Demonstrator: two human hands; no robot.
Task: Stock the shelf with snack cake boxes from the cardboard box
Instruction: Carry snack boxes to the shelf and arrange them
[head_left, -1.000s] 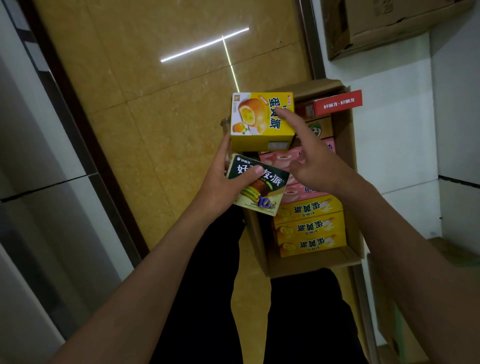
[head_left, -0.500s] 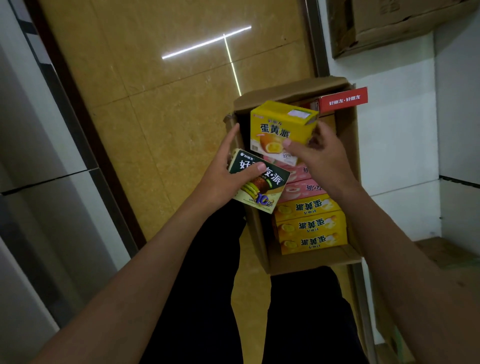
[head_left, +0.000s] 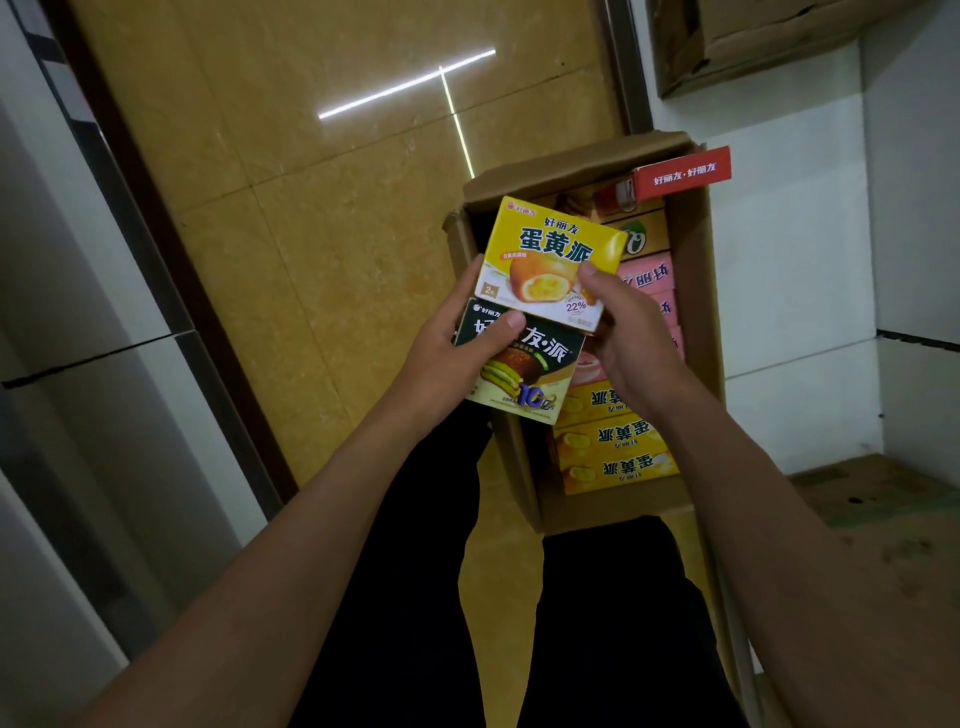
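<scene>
Two bare hands meet above an open brown cardboard carton (head_left: 696, 332) that stands on the glossy tan tiled floor (head_left: 311, 208). The left hand (head_left: 447, 358) grips a dark green rectangular snack cake box with a green-striped cake printed on it (head_left: 524, 374), thumb curled over its front face and fingers behind it. The right hand (head_left: 631, 338) holds a yellow rectangular snack cake box showing a filled sponge cake (head_left: 550, 260), thumb pressed on the box's front at about four o'clock and the other fingers hidden behind it. The yellow box sits at twelve o'clock of the green one, its lower edge overlapping the green box's top. Inside the carton, at five o'clock from the hands, lies a row of yellow snack boxes (head_left: 618, 441); pink snack boxes (head_left: 649, 275) lie at three o'clock, and a red snack box (head_left: 680, 174) pokes over the carton's rim at one o'clock. The person's dark trousers (head_left: 597, 623) fill the bottom.
</scene>
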